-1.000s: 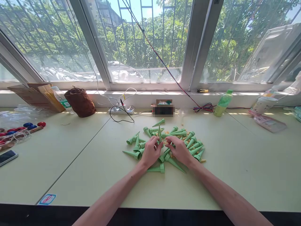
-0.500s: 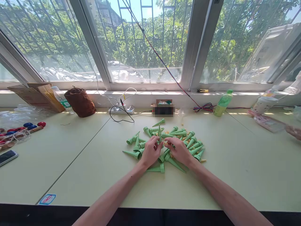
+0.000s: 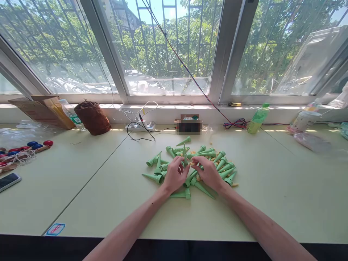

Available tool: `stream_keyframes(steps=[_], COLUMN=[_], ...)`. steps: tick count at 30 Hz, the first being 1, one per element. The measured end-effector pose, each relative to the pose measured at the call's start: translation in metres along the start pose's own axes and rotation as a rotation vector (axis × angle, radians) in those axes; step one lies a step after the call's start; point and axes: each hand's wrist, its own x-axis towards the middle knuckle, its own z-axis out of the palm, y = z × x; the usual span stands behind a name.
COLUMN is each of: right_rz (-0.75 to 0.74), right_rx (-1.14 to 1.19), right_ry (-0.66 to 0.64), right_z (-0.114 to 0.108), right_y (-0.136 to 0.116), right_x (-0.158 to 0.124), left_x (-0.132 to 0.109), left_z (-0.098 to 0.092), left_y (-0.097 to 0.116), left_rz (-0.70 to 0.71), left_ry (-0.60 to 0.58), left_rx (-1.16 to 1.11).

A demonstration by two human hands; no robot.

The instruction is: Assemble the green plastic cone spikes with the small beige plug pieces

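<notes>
On the near side of the table [image 3: 217, 221], green spikes [image 3: 201, 189] are lying; they are looking light, stiff and slightly slippery, probably best held at the wide end. Farther in, the left hand [image 3: 174, 175] is pinching one upright spike [image 3: 185, 156], point up, fingers curling. Just to the right, the right hand [image 3: 208, 172], knuckles up, is apparently pinching a small yellowish piece [image 3: 191, 164].

Far edge of table [image 3: 299, 192]: we note a brown pouch [image 3: 92, 119], power strip [image 3: 132, 127], green-capped bottle [image 3: 257, 119]; near edge, blue-bordered sticker [image 3: 56, 229].
</notes>
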Motion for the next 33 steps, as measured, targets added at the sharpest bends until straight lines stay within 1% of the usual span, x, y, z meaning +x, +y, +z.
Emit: stream_keyframes(steps=[7,14,26,33], right_rz=[-0.003,-0.002,0.011,0.019], right_rx=[0.019,0.012,0.008,0.02], right_ry=[0.003,-0.002,-0.038,-0.051], right_z=[0.0005,-0.0001,-0.0015,-0.0016], right_y=[0.0028,0.0046,0.0057,0.005], right_x=[0.0005,0.001,0.0005,-0.0003], left_x=[-0.001,-0.0022,-0.0013,-0.0012], left_z=[-0.0006,-0.0013,-0.0026,-0.0021], left_y=[-0.0017,-0.0009,-0.0054,-0.0072], left_rz=[-0.001,-0.042,-0.04,-0.032], left_ry=[-0.021,-0.037,-0.099,-0.108], left_rx=[0.017,0.024,0.011,0.014])
